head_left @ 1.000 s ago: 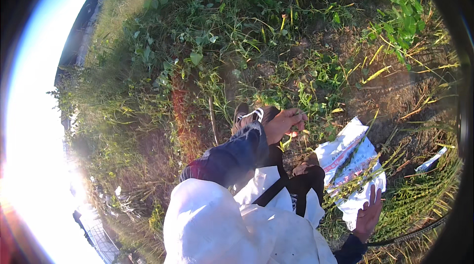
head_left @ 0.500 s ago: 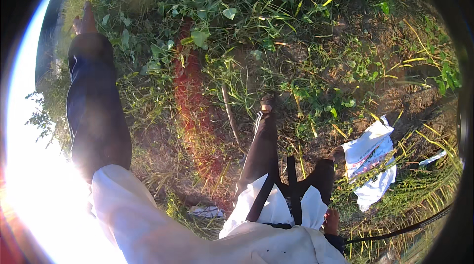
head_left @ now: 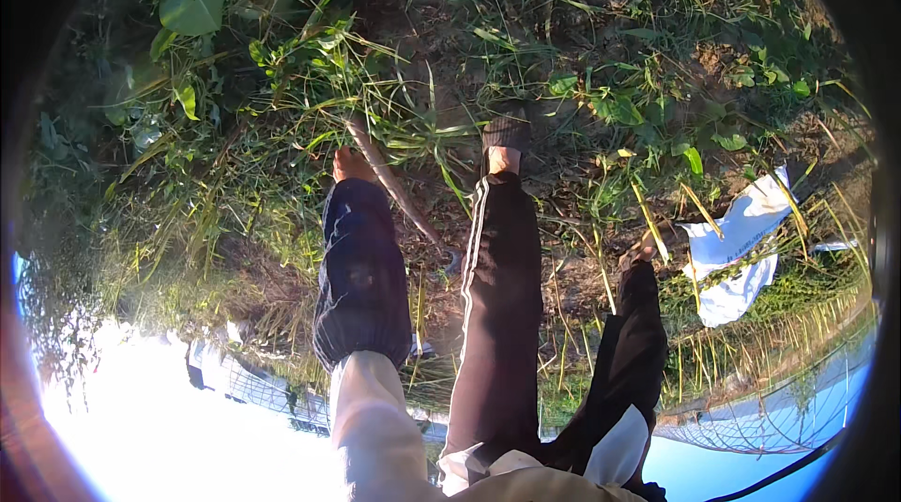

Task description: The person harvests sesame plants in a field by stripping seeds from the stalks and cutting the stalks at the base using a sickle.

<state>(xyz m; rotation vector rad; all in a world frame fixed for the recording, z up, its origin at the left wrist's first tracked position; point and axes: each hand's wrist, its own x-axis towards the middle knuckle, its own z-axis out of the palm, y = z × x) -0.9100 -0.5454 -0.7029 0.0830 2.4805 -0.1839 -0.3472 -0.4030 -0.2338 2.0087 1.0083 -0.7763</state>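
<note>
Left hand (head_left: 349, 164) swings in, folks: half a sec ago it's stretched way out upper L, now it's down by the wooden stick (head_left: 389, 178). Right hand drops out of sight; a moment back it's low by the R leg, so can't tell its state. Hands look well apart for sure, w/ L one way over on the far side of the legs.

Head cam, closer look: L fingers are at the stick's upper end, small & blurry, touching or just beside, can't tell which, nor if they're closed on it. Stick lies slantwise on weedy ground, top end up L, bottom end running down R toward the L trouser leg (head_left: 502, 305), w/ a greyish bit (head_left: 453, 262) right by its lower tip. Navy sleeve cover (head_left: 361, 267) goes over a white sleeve (head_left: 375, 408) on that L arm.

Trousers are dark w/ pale side stripes; L shoe (head_left: 507, 133) sits dark in the grass, R foot (head_left: 640, 249) is planted farther R, near the white printed sack (head_left: 741, 239). Sack's crumpled, flat-ish, stalks across it. Small white scrap (head_left: 835, 246) just R of that. Big green leaf (head_left: 197, 5) up top L. Wire mesh (head_left: 770, 427) curves along bottom R, black cable (head_left: 779, 476) beneath, v. bright glare bottom L.
</note>
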